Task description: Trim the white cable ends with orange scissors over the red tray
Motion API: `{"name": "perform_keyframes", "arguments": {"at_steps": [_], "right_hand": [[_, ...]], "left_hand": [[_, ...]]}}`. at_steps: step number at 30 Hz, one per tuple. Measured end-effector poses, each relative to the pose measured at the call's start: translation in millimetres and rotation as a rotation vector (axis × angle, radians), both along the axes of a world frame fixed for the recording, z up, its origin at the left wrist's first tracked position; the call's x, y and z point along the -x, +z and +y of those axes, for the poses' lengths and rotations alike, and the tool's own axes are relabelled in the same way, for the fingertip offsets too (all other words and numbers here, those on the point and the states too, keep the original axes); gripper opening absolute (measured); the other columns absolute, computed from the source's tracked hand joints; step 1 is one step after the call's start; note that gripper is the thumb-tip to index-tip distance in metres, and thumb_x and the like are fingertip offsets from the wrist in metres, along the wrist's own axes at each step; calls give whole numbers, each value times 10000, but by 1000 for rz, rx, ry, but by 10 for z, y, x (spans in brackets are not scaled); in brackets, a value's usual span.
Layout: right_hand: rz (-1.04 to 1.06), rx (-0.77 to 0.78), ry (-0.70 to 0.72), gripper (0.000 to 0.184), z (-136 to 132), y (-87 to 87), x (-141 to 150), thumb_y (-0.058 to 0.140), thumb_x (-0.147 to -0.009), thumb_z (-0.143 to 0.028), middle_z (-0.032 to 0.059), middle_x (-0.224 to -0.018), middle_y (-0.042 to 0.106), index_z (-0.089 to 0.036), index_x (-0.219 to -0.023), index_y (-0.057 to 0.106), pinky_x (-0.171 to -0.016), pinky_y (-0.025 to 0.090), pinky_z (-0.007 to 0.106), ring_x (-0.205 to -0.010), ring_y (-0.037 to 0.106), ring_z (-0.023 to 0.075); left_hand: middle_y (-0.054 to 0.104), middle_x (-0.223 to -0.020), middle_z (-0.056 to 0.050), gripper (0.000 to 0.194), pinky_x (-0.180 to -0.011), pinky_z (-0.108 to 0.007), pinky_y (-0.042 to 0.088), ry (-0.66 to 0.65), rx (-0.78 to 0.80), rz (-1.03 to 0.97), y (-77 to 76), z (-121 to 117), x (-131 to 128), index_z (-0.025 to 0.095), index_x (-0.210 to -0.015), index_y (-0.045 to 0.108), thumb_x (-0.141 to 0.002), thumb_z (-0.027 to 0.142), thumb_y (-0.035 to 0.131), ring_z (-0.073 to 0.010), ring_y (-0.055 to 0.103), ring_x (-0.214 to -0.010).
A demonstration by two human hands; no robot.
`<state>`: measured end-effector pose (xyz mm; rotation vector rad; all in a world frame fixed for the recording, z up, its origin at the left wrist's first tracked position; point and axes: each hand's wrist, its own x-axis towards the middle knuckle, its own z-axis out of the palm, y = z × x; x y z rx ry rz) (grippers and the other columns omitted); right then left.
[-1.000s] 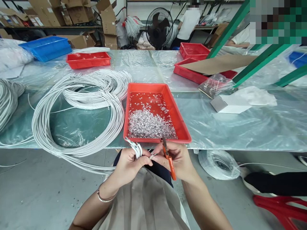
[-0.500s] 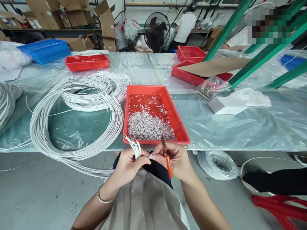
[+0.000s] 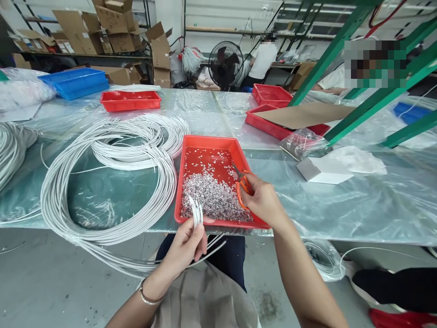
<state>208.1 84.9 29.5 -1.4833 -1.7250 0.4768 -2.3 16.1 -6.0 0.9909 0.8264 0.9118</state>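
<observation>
My left hand [image 3: 189,241] is closed around several white cables [image 3: 197,213], their cut ends pointing up at the near edge of a red tray [image 3: 254,189]. More of those cables run below that hand toward a large white cable coil [image 3: 51,191] on the left. My right hand [image 3: 264,198] grips orange-handled scissors [image 3: 243,187] over the tray's right side, blades toward its far end. Small shiny metallic pieces [image 3: 211,196] lie heaped in the near part of the tray. The fingertips of my right hand are partly hidden behind the handles.
Behind the big coil lies a second cable coil [image 3: 136,159]. A white box [image 3: 322,171] and a red tray with cardboard [image 3: 273,125] are at right, beside green metal posts [image 3: 317,54]. Two people are across the table. A wrapped coil [image 3: 324,262] sits on the floor.
My right hand has left the cable ends and moved forward and right over the tray, the scissors now pointing forward. My left hand keeps its cables. The camera view has tilted up.
</observation>
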Motion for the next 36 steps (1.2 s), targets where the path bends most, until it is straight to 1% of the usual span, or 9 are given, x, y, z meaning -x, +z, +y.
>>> {"name": "perform_keyframes", "arguments": {"at_steps": [3, 6, 8, 10, 12, 14, 22, 31, 36], "right_hand": [[85, 97, 116, 346, 61, -71, -79, 601, -766, -284, -13, -697, 572, -160, -1055, 457, -552, 424, 251, -548, 505, 135], [89, 185, 338, 376, -129, -41, -105, 613, -771, -278, -4, -737, 561, -174, -1078, 423, -571, 441, 241, -613, 525, 145], [66, 252, 482, 336, -312, 21, -138, 591, -785, -257, 14, -772, 574, -174, -1085, 463, -560, 447, 226, -618, 532, 140], [21, 289, 548, 366, -482, 88, -183, 587, -791, -254, 41, -811, 604, -169, -1136, 496, -548, 454, 221, -617, 548, 141], [-51, 300, 565, 399, -611, 149, -218, 585, -806, -264, 56, -814, 627, -178, -1187, 504, -544, 460, 226, -627, 565, 153], [-124, 307, 571, 406, -692, 207, -225, 573, -827, -274, 55, -793, 640, -195, -1217, 496, -529, 457, 232, -619, 568, 161], [-204, 293, 586, 252, -800, 380, -169, 520, -860, -272, 44, -732, 658, -224, -1097, 590, -555, 464, 259, -610, 590, 179], [-134, 363, 609, 304, -852, 464, -171, 604, -688, -115, 15, -679, 641, -227, -970, 630, -454, 429, 228, -538, 558, 157], [-118, 355, 608, 268, -878, 478, -163, 599, -695, -135, 9, -681, 637, -230, -943, 642, -425, 414, 221, -517, 537, 147]], "left_hand": [[516, -460, 67, 400, -314, -146, 242, 9, 71, -43, 31, 51, -31, 168, -1117, 510, -863, 475, 484, -50, 388, -294], [615, -624, -8, 295, -452, -173, 411, 77, 46, -90, 67, 118, -44, 128, -895, 606, -781, 398, 640, -95, 593, -511], [618, -651, -11, 298, -438, -166, 383, 108, 53, -89, 85, 135, -45, 118, -903, 628, -761, 377, 669, -73, 570, -482], [592, -580, 20, 381, -344, -152, 249, 101, 74, -68, 102, 119, -46, 138, -1067, 593, -805, 415, 605, -23, 429, -329], [568, -515, 43, 450, -306, -153, 150, 81, 70, -26, 122, 81, -49, 151, -1163, 538, -836, 459, 539, -5, 296, -261], [555, -479, 45, 459, -292, -154, 125, 47, 51, 29, 143, 40, -52, 141, -1132, 551, -834, 488, 522, -9, 263, -256], [535, -507, 28, 344, -317, -164, 172, -19, -126, 173, 162, -75, -29, 144, -1026, 637, -860, 420, 515, -13, 285, -313], [546, -589, 8, 348, -333, -160, 203, -75, -124, 126, 169, -118, 4, 148, -1063, 639, -865, 404, 513, -17, 313, -354], [507, -561, 22, 356, -344, -164, 216, -80, -152, 151, 180, -132, 11, 149, -1062, 646, -868, 412, 503, -26, 320, -366]]}}
